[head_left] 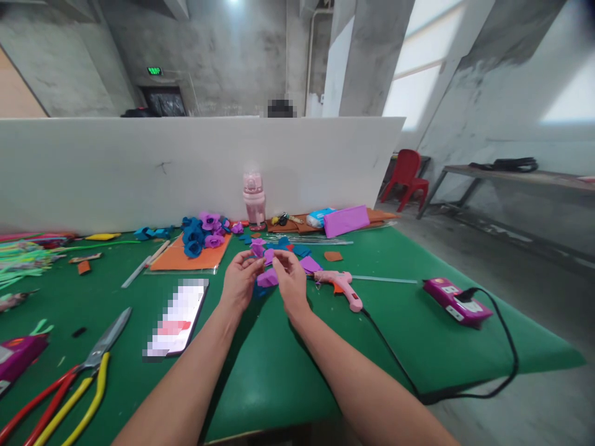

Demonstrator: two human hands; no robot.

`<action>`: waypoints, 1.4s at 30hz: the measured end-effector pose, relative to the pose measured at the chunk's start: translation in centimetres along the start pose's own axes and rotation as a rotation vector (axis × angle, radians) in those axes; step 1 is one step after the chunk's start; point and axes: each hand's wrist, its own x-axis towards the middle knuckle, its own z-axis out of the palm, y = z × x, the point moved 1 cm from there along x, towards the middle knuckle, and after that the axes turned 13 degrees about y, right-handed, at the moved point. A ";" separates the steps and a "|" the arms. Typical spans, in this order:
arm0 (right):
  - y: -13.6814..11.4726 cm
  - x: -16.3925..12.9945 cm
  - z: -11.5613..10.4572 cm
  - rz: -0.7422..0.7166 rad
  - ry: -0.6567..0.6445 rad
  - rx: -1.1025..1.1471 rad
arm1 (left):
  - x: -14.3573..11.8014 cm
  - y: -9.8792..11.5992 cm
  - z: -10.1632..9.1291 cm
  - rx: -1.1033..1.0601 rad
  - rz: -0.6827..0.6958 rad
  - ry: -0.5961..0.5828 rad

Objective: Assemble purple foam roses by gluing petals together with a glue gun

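Steel scissors [100, 353] lie near left on the green felt bench [260, 371]. At centre, the left hand [240, 280] and right hand [290, 280] pinch soft purple petals [267, 277]. Right: a pink glue gun [341, 285].

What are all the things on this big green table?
purple paper piece: one, purple, held between both hands
glue gun: one, pink, right of the hands
power strip: one, magenta, far right, black cord attached
paper flowers: a pile, blue and purple, on an orange sheet
bottle: one, pink, by the white board
phone: one, left of the hands
scissors: one, grey blades, near left
pliers: red and yellow handles, near left corner
chair: one, red, beyond the table
left hand: pinching the purple piece
right hand: pinching it too
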 end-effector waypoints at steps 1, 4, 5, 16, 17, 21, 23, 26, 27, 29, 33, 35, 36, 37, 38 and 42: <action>0.4 0.2 0.0 0.110 0.009 0.063 | -0.1 0.0 0.1 -0.013 -0.049 -0.043; 1.1 0.7 0.1 0.397 -0.033 0.223 | -0.4 0.1 0.3 -0.024 -0.135 -0.134; 1.1 0.7 0.2 0.449 -0.055 0.259 | -0.5 0.2 0.3 -0.023 -0.148 -0.151; 0.2 0.7 0.3 0.490 -0.138 0.385 | -0.6 0.0 0.2 0.005 -0.138 -0.182; 0.2 0.7 0.3 0.491 -0.143 0.388 | -0.6 -0.1 0.2 0.008 -0.131 -0.181; 0.1 0.7 0.2 0.497 -0.158 0.415 | -0.6 -0.1 0.2 0.020 -0.119 -0.169; 0.1 0.7 0.3 0.499 -0.164 0.425 | -0.8 0.0 0.3 0.027 -0.118 -0.160; 0.1 0.8 0.3 0.508 -0.167 0.436 | -0.9 0.3 0.4 0.052 -0.116 -0.158; 0.1 0.9 0.2 0.508 -0.164 0.446 | -0.9 0.4 0.4 0.070 -0.116 -0.162; 0.1 1.1 0.1 0.503 -0.149 0.469 | -0.8 0.5 0.3 0.113 -0.102 -0.143; 0.0 1.5 -0.3 0.546 -0.091 0.503 | -0.2 0.7 -0.1 0.130 0.002 -0.043; 0.0 1.4 -0.3 0.591 -0.092 0.503 | 0.0 0.5 -0.3 0.133 0.045 -0.027; 0.1 1.3 -0.3 0.609 -0.104 0.499 | 0.1 0.4 -0.3 0.142 0.053 -0.022; 0.1 1.2 -0.2 0.621 -0.118 0.495 | 0.2 0.3 -0.3 0.153 0.050 -0.016; 0.1 1.0 -0.2 0.627 -0.133 0.492 | 0.2 0.2 -0.4 0.164 0.039 -0.010; 0.2 0.7 0.0 0.630 -0.167 0.508 | 0.0 0.0 -0.3 0.186 -0.016 -0.005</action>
